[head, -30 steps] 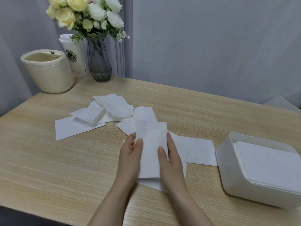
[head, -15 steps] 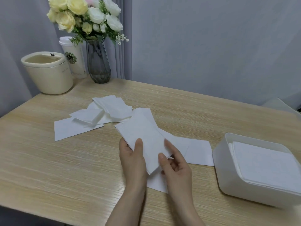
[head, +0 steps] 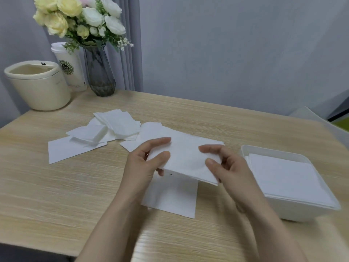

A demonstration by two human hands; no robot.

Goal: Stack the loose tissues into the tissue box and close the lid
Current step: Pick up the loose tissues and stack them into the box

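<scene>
Tissues held level in front of the person: a small stack (head: 186,159) pinched at its ends by the left hand (head: 143,165) and right hand (head: 224,167), just left of the tissue box (head: 272,208), which already holds a pile; more loose tissues (head: 105,133) lie further left, one sheet (head: 171,195) beneath, no lid seen, so roughly midway I'd say

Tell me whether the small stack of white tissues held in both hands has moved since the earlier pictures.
Yes. The small stack of white tissues has turned from lengthwise to crosswise and shifted right, toward the white plastic tissue box, gripped by the left hand and right hand.
</scene>
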